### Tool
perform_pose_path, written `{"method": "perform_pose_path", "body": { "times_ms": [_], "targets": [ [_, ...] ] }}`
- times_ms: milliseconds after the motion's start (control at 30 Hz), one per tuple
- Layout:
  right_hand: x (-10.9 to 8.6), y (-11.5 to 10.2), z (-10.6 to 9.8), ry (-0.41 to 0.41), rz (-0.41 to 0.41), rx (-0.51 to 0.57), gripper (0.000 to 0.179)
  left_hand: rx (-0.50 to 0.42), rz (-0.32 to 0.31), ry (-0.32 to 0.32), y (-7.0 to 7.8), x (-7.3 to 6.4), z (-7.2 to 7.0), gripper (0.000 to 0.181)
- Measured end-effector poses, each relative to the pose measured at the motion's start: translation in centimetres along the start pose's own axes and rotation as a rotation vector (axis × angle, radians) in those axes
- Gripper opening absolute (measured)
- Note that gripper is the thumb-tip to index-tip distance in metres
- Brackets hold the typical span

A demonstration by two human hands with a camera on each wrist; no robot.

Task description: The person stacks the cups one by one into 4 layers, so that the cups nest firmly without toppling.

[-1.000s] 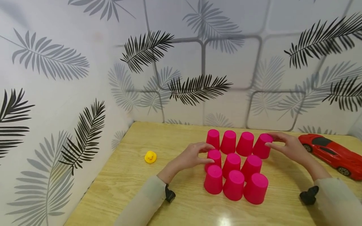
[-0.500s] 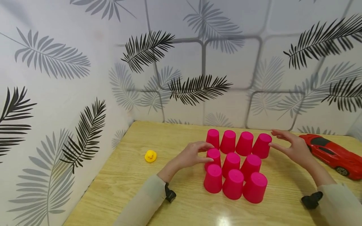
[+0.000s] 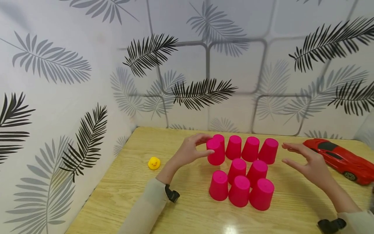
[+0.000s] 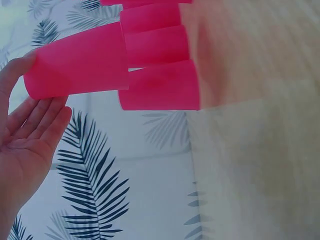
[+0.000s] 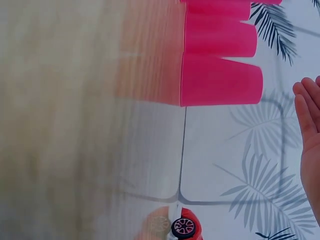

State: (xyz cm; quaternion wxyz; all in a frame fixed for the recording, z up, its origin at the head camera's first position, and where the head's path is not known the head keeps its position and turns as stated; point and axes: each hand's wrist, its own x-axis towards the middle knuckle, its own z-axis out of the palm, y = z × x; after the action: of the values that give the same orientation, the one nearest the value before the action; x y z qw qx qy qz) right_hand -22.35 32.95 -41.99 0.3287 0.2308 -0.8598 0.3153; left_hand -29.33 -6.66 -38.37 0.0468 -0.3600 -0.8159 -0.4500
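Note:
My left hand [image 3: 188,151] pinches an upside-down pink cup [image 3: 215,154] near its narrow closed end. In the left wrist view this cup [image 4: 77,62] is raised off the table, its rim overlapping other cups behind. In the head view it covers part of the leftmost back-row cup [image 3: 219,139]. My right hand [image 3: 314,166] hovers with fingers spread, apart from the back row's rightmost cup [image 3: 268,151]. The right wrist view shows only part of that hand [image 5: 311,150]. Two cups stand in the middle row, one of them this cup [image 3: 237,171], and three in the front row, including this cup [image 3: 240,191].
A yellow rubber duck [image 3: 154,163] sits left on the wooden table [image 3: 122,195]. On the right lies a red toy car [image 3: 342,159], close to my right forearm. A leaf-patterned wall [image 3: 187,120] borders the table's back and left sides.
My left hand has lifted the middle row's leftmost cup and moved it back toward the rear row. My right hand has let go of the rightmost back-row cup and drawn away to the right.

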Motion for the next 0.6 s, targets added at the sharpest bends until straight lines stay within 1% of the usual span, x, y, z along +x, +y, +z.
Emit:
{"method": "perform_pose_path", "body": {
  "times_ms": [167, 367, 467, 600],
  "targets": [
    [-0.8, -1.3, -0.2, -0.019, -0.081, 0.035, 0.071, -0.013, 0.073, 0.086, 0.8, 1.0, -0.8, 0.048],
    [-1.8, -2.3, -0.2, -0.035, -0.182, 0.138, 0.07, -0.04, 0.13, 0.176, 1.5, 2.3, -0.9, 0.048],
    [-2.2, -2.7, 0.0, -0.04, -0.222, 0.181, 0.068, -0.046, 0.148, 0.224, 1.7, 3.0, -0.8, 0.05],
    [-2.7, -3.6, 0.1, -0.069, -0.249, 0.21, 0.067, -0.063, 0.144, 0.273, 1.8, 4.0, -0.3, 0.051]
  ]
}}
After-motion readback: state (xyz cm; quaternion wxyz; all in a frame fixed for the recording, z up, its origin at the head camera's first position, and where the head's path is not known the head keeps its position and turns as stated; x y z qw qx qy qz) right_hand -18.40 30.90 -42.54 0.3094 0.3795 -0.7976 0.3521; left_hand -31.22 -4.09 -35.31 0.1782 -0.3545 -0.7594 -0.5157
